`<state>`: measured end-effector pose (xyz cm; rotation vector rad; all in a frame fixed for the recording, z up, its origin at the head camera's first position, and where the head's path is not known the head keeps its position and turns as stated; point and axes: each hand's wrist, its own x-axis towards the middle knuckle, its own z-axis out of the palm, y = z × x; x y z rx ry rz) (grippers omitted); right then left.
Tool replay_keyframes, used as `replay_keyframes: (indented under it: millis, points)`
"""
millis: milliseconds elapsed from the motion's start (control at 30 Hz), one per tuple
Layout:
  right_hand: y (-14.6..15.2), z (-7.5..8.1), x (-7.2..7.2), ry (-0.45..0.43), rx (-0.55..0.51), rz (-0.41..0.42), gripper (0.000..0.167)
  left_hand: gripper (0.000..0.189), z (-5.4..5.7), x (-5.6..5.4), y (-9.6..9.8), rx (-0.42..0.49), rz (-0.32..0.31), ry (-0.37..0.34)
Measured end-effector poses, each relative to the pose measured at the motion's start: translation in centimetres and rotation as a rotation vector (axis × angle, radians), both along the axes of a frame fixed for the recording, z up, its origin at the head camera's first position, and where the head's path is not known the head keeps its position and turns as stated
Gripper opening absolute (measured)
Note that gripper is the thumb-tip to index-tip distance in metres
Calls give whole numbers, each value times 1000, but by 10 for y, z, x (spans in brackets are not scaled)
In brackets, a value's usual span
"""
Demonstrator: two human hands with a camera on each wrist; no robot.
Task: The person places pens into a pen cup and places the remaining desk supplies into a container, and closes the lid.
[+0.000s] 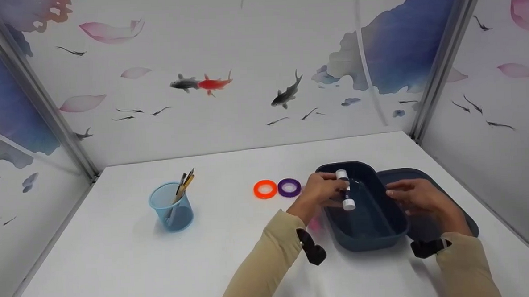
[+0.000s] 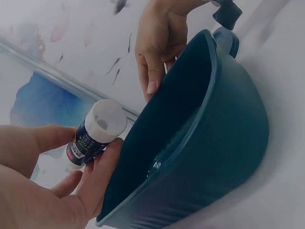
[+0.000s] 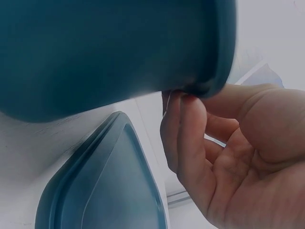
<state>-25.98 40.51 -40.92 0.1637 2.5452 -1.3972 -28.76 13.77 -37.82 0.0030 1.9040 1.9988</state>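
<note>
Glue stick (image 2: pixel 94 135) in the left hand (image 1: pixel 321 190), above the left side of a dark blue box; right hand (image 1: pixel 420 197) on the box's rim.
Left thumb and fingers pinch the stick, white at both ends, dark label between. Right hand grips the right rim of the box (image 1: pixel 367 243), fingertips tucked beneath the edge. Lid (image 3: pixel 124 181) flat on the desk (image 1: pixel 95 263), just right of the box. Orange ring (image 1: pixel 257 190) and purple ring (image 1: pixel 281 188) side by side, left of the box; further left, a light blue cup (image 1: pixel 160 211) with pencils (image 1: pixel 184 187) leaning inside.

Room lies between cup (image 1: pixel 178 219) and orange ring (image 1: pixel 265 196); the box (image 1: pixel 371 244) obstructs rightward.
</note>
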Motion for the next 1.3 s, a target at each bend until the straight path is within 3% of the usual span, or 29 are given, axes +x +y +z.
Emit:
replay_keyframes:
  millis: [233, 433, 733, 967, 1133, 1300]
  points:
    - [1, 1, 1, -13, 1, -7, 66, 39, -4, 17, 31, 48, 61, 25]
    - [-1, 1, 0, -4, -31, 7, 68, 36, -10, 28, 50, 3, 75, 4]
    - [0, -1, 1, -4, -37, -5, 65, 19, -19, 29, 65, -63, 79, -4]
    - [-1, -2, 0, -10, -31, -12, 67, 11, -26, 29, 65, -104, 83, -28]
    - [-1, -2, -1, 7, -27, 0, 67, 20, -27, 29, 66, -126, 85, -44]
    - [2, -2, 1, 8, -25, 3, 66, 47, -30, 32, 69, -111, 50, -105]
